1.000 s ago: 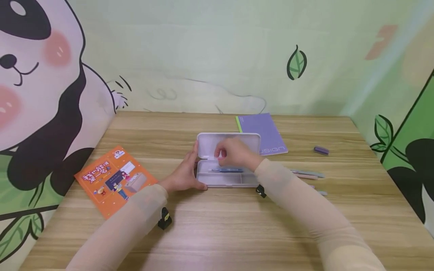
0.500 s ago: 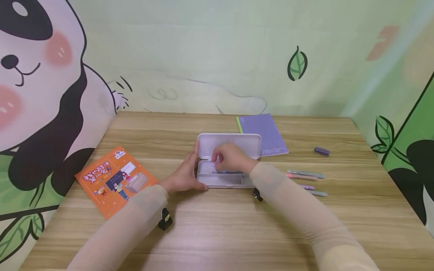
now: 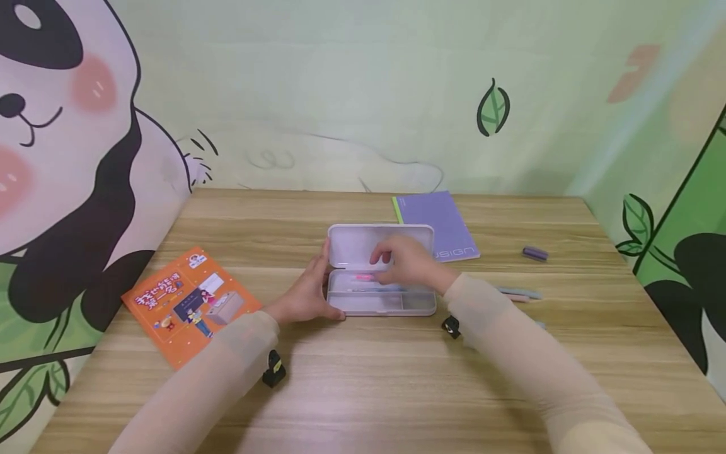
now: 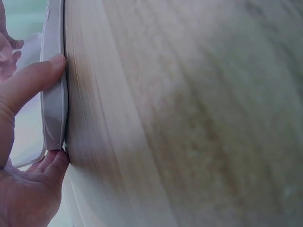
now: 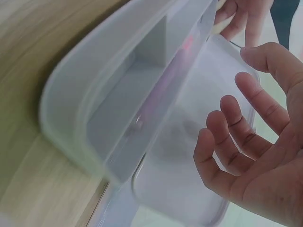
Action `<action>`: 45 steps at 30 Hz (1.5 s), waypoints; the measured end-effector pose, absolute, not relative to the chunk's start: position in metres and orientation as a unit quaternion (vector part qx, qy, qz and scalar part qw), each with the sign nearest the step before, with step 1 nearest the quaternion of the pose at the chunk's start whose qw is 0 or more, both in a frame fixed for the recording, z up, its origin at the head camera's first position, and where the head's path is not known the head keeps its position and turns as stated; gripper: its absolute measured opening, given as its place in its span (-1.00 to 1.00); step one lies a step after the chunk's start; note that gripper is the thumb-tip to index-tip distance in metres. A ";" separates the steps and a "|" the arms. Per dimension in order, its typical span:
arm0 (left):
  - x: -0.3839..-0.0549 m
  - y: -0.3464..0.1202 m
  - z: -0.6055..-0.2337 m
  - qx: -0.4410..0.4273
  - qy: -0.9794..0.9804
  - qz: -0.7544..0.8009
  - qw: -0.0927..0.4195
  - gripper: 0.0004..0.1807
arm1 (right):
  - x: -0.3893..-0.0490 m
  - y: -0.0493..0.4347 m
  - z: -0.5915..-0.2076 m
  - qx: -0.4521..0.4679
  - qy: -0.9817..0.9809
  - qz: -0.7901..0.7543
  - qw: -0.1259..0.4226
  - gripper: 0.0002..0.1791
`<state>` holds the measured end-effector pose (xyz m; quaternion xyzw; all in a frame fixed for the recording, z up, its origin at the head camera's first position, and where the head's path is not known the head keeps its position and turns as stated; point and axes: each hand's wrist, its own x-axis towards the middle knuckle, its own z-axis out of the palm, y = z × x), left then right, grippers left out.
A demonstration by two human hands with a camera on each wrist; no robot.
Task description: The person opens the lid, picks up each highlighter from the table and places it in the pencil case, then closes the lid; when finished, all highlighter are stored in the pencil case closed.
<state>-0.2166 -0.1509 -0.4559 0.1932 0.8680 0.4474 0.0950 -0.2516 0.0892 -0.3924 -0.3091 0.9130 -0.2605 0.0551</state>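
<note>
A white pencil case (image 3: 363, 303) lies on the table with its lid (image 3: 346, 247) raised at the back. At its left end my left hand (image 3: 306, 295) holds it, thumb (image 4: 47, 71) on the front edge and fingers against the end. In the rear compartment lies a pen with a bright pink part (image 3: 365, 277); a thin bluish pen (image 3: 363, 289) lies in front of it. Over that compartment hovers my right hand (image 3: 415, 261), partly hiding the pens in the head view. In the right wrist view its fingers (image 5: 232, 111) are loosely bent and hold nothing.
Right of the case lie several pens (image 3: 520, 294), partly hidden by the right sleeve. A small dark purple object (image 3: 535, 253) is farther back. A purple notebook (image 3: 454, 230) lies behind the case, and an orange book (image 3: 193, 306) at the left.
The right hand lowered into the rear compartment, let go of the pink pen there, then drew back to the right with its fingers loosened. My left hand stays on the case.
</note>
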 end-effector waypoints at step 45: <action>-0.218 -0.152 -0.459 0.196 0.867 0.448 0.096 0.69 | -0.230 0.271 -0.417 -0.201 0.946 -0.249 0.044 -0.72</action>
